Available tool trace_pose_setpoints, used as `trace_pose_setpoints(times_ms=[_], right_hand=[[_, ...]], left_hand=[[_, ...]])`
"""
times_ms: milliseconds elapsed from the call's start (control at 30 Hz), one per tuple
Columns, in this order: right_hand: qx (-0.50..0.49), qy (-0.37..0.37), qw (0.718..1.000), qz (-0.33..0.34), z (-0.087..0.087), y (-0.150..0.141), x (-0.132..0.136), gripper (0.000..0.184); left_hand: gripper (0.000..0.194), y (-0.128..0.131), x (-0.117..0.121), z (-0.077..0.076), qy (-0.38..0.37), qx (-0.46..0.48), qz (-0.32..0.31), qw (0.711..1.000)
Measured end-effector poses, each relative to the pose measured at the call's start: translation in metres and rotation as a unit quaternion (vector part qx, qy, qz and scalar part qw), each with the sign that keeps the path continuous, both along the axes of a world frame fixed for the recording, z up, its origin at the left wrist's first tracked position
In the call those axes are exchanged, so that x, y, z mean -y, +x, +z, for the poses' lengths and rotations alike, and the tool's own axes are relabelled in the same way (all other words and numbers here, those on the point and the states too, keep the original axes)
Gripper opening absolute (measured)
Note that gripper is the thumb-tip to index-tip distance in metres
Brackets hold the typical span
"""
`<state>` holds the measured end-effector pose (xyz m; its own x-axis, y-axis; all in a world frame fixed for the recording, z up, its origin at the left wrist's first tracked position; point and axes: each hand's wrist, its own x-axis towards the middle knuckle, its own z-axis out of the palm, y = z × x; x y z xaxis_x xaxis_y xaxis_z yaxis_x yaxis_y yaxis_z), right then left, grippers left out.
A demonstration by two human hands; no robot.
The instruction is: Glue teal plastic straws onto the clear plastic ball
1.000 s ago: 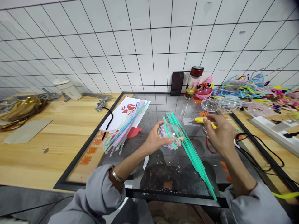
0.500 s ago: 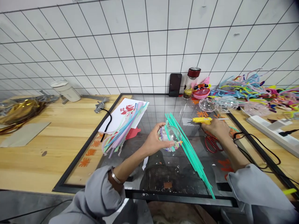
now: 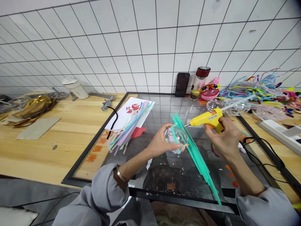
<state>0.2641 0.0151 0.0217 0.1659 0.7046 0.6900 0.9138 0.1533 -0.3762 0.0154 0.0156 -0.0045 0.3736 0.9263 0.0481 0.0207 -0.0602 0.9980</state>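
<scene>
Head camera | left hand [image 3: 162, 142]: fingers curled around clear globe [image 3: 181, 134] (one teal strip [image 3: 174, 134] crosses its side), over glass panel [image 3: 162, 110] | right hand [image 3: 224, 136]: closed around handle of yellow glue gun [image 3: 204, 120], nozzle [image 3: 187, 125] directed at globe, contact cannot be determined | loose teal stems [image 3: 199, 158]: on panel, beside globe, to its right.

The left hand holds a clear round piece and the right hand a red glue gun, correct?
Not red: the right hand holds a yellow glue gun, as the head view shows. The left hand does hold a clear round piece.
</scene>
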Motion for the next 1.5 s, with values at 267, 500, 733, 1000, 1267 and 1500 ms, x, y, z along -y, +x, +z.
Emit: trace_pose_setpoints(times_ms=[267,500,733,1000,1267,1500], right_hand=[[0.026,0.02,0.998,0.054,0.003,-0.0088,0.0087,0.016],[0.041,0.026,0.997,0.058,0.0071,-0.0118,0.0114,0.013],[0.037,0.015,0.998,0.049,0.0048,-0.0118,0.0108,0.014],[0.056,0.019,0.997,0.051,0.003,-0.0107,0.0117,0.012],[0.081,0.025,0.995,0.048,0.0034,-0.0089,0.011,0.014],[0.081,0.029,0.995,0.049,0.0025,-0.0084,0.0114,0.013]], left_hand=[[0.086,-0.0014,0.0002,0.0018,-0.003,-0.032,-0.023,0.999],[0.084,-0.0011,0.002,0.0035,0.008,-0.019,-0.029,0.999],[0.082,-0.0011,0.0031,0.004,-0.001,-0.014,-0.042,0.999],[0.083,-0.0006,0.0031,0.0033,-0.008,-0.014,-0.046,0.999],[0.085,-0.0007,0.0021,0.003,0.009,-0.028,-0.038,0.999],[0.083,0.0007,0.0034,0.0073,-0.002,-0.009,-0.045,0.999]])
